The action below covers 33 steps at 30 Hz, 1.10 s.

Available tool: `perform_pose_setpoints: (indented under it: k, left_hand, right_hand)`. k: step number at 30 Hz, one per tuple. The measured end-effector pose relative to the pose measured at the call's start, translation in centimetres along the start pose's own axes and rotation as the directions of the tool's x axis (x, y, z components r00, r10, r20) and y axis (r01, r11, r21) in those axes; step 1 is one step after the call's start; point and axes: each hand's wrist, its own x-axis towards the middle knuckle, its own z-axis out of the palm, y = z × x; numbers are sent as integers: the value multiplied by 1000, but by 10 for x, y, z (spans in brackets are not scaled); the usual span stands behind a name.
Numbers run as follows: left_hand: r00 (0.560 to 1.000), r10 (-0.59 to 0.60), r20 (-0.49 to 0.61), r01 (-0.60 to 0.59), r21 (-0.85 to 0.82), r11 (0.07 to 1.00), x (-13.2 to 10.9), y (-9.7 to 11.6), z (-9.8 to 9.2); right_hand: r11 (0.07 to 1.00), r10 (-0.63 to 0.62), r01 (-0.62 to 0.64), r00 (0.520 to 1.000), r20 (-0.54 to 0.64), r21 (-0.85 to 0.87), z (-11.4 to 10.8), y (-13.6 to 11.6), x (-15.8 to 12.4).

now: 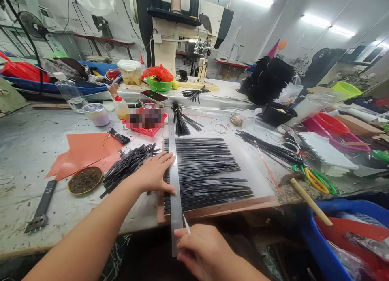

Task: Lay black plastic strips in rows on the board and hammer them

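Observation:
A metal ruler lies lengthwise across a row of thin black strips, near their left ends. My left hand presses flat on the ruler, thumb and fingers spread along its left edge. At the ruler's near end, my right hand pinches a slim white pen, its tip beside the ruler's right edge. The strips rest side by side on a pale board with a brown front edge. A loose pile of short black pieces lies left of the ruler, partly behind my left hand.
Orange sheets, a round dish and a black-handled tool lie left. A hammer, green-and-yellow-handled scissors and more strips are right. A sewing machine stands behind; a blue tub sits below right.

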Motion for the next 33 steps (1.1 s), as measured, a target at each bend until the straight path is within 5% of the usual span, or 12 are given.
perform_pose_setpoints:
  k: [24, 28, 33]
  left_hand:
    - [999, -16, 40, 14, 36, 999, 0, 4, -2]
    - [998, -27, 61, 24, 54, 998, -1, 7, -6]
    - [998, -27, 65, 24, 46, 999, -2, 7, -9]
  right_hand:
    - [1000, 6, -6, 999, 34, 12, -8, 5, 4]
    - [981, 193, -191, 979, -68, 44, -28, 34, 34]
    - [883, 458, -468, 850, -259, 27, -46, 88, 113]
